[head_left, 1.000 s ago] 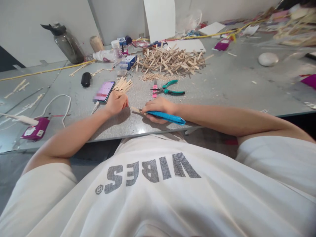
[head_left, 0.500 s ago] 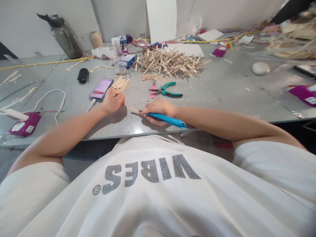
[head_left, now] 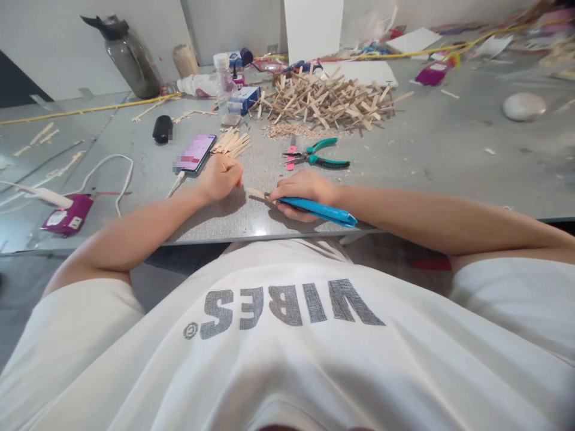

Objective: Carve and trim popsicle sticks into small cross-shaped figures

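My right hand (head_left: 304, 187) grips a blue-handled cutter (head_left: 324, 211) near the table's front edge, its tip against a small flat wooden stick (head_left: 257, 193) lying on the grey table (head_left: 426, 161). My left hand (head_left: 221, 177) rests just left of that stick, curled into a fist; I cannot see anything in it. A small bundle of sticks (head_left: 232, 143) lies just beyond the left hand, beside a phone (head_left: 195, 153) with a lit screen.
Green-handled pliers (head_left: 318, 158) lie beyond my right hand. A big heap of wooden sticks (head_left: 327, 100) sits further back, with small bottles and boxes. A dark water bottle (head_left: 130, 57) stands at the back left. A white cable and a purple box (head_left: 67, 219) lie left.
Both hands keep their places and grips on the table. Only the head camera has shifted, so the scene sits slightly further right and higher.
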`<move>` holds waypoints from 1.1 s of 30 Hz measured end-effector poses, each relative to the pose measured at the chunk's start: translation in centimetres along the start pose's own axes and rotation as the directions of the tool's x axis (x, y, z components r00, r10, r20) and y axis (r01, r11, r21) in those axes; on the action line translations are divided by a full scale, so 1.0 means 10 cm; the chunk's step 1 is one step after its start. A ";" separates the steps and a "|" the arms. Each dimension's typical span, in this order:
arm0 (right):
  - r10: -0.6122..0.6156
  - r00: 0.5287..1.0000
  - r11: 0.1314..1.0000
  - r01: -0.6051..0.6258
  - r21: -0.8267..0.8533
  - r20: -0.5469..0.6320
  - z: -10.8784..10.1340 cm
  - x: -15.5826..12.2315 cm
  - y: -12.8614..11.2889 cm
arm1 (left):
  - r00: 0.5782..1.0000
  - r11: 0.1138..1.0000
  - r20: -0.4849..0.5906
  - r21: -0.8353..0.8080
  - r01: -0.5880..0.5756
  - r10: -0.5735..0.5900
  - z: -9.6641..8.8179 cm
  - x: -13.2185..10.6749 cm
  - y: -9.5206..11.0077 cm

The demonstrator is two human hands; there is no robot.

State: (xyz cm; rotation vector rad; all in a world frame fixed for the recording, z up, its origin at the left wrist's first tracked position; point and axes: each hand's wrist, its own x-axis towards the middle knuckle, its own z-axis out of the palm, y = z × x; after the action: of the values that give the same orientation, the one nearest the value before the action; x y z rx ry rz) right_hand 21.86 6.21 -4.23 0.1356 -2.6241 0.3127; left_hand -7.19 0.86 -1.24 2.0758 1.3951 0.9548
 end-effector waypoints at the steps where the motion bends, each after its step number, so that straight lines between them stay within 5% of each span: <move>1: -0.007 1.000 1.000 0.007 0.002 -0.006 0.00 0.00 0.00 | 1.000 1.000 0.018 0.013 -0.002 0.002 0.01 0.00 0.01; 7: 0.012 1.000 1.000 -0.012 0.011 0.012 -0.03 0.01 0.00 | 0.980 0.980 0.179 0.162 -0.116 0.086 0.03 0.00 0.02; 13: 0.194 0.981 0.978 -0.196 0.077 0.027 0.06 0.02 0.01 | 0.960 0.951 0.259 0.257 -0.173 0.104 0.03 0.03 -0.03; 33: 0.258 0.961 0.944 -0.272 0.188 0.097 -0.06 0.11 -0.04 | 0.951 0.940 0.309 0.319 -0.122 0.019 0.05 0.08 -0.07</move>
State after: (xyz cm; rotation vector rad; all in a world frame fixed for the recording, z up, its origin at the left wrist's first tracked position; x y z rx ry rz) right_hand 21.25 5.93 -3.08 -0.1459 -2.6769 0.6765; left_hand -7.08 1.91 -1.82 2.4121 1.3994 0.4139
